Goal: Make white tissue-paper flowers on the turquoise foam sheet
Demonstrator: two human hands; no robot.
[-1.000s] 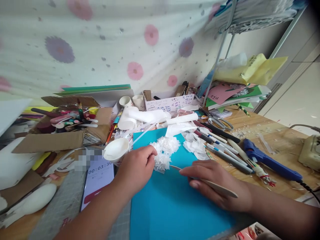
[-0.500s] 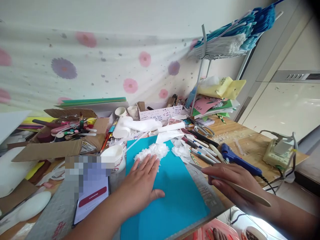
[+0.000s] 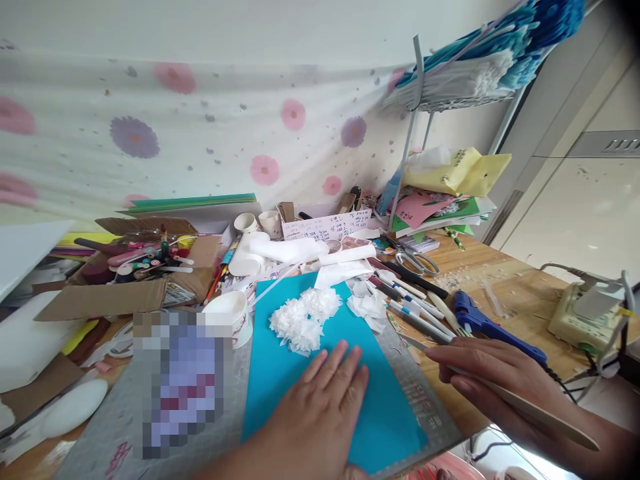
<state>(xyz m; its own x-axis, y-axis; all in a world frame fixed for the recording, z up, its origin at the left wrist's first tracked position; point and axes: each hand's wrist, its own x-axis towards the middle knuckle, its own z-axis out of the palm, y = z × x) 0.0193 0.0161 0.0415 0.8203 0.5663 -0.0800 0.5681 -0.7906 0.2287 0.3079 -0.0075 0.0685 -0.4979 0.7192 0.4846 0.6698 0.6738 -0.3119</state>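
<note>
My left hand lies flat on the blue sheet, its fingers stretched out. Just beyond its fingertips sits a clump of crumpled white tissue paper, formed of ruffled tufts close together. My right hand is closed around a long, flat wooden stick. The stick's narrow tip points left, over the right edge of the cutting mat. Some loose white tissue paper lies at the upper right of the blue sheet.
A blue glue gun, several pens and scissors lie to the right. On the left are a paper cup, a blurred phone and a cardboard box of supplies. A power strip stands far right.
My left hand has lifted off the white tissue clump and moved right and nearer on the blue sheet, uncovering the clump. My right hand, still with the stick, appears slightly lower and further right.
</note>
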